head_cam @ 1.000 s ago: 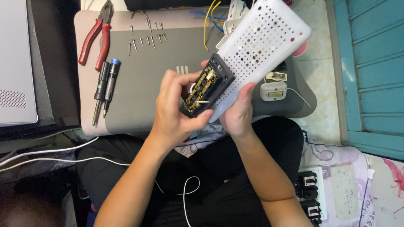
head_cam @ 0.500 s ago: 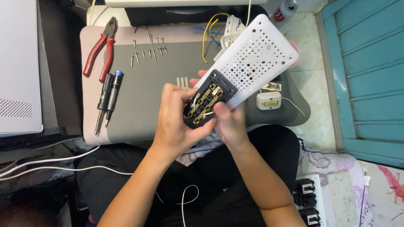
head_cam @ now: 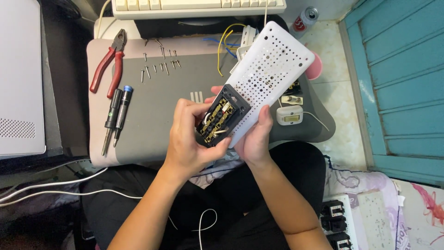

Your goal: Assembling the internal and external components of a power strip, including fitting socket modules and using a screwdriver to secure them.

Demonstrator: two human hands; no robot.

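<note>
I hold a white perforated plastic casing (head_cam: 273, 69) tilted over my lap. A black socket module (head_cam: 223, 115) with brass contacts and short wires sits at its near end. My left hand (head_cam: 187, 141) grips the black module, thumb and fingers around it. My right hand (head_cam: 254, 139) supports the white casing from below and the right, thumb along its edge. Yellow and blue wires (head_cam: 225, 39) run out from behind the casing's far end.
A grey work mat (head_cam: 152, 106) lies in front with red-handled pliers (head_cam: 107, 62), two screwdrivers (head_cam: 115, 115) and several loose screws (head_cam: 159, 65). A small white switch (head_cam: 289, 115) lies right of my hands. A keyboard (head_cam: 199, 5), a drink can (head_cam: 304, 19) and a teal door (head_cam: 402, 83) border the area.
The view has shifted down and the casing sits a little lower and more central. Both hands keep their grip on the module and casing.
</note>
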